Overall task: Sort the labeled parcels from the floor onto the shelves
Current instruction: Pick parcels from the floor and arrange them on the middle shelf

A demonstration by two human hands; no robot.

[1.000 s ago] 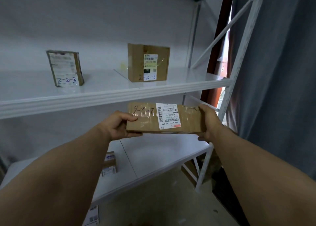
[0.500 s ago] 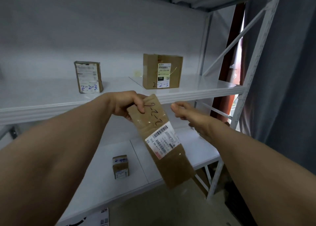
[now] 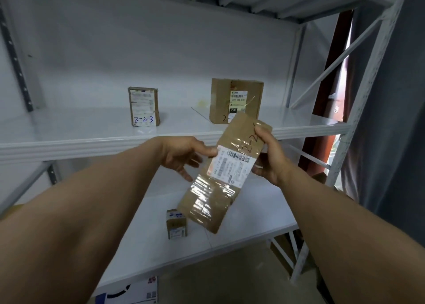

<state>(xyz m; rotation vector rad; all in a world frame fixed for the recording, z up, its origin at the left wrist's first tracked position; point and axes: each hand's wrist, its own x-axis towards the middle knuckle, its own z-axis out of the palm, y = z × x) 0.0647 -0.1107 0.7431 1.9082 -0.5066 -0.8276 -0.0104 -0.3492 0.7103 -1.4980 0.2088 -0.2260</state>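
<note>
Right hand [image 3: 268, 158] grips long parcel [image 3: 226, 172] at top edge, tilted, below upper shelf [image 3: 92, 140]. Left hand [image 3: 184, 156] open, fingertips touching label. Re-grip two-handed, level, slide onto shelf beside marked boxes.

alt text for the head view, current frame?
The right hand grips a long taped cardboard parcel tilted in front of white shelves, while the left hand touches its label edge. Two parcels stand on the upper shelf, one marked 2-2-3; a small box sits on the lower shelf.
</note>
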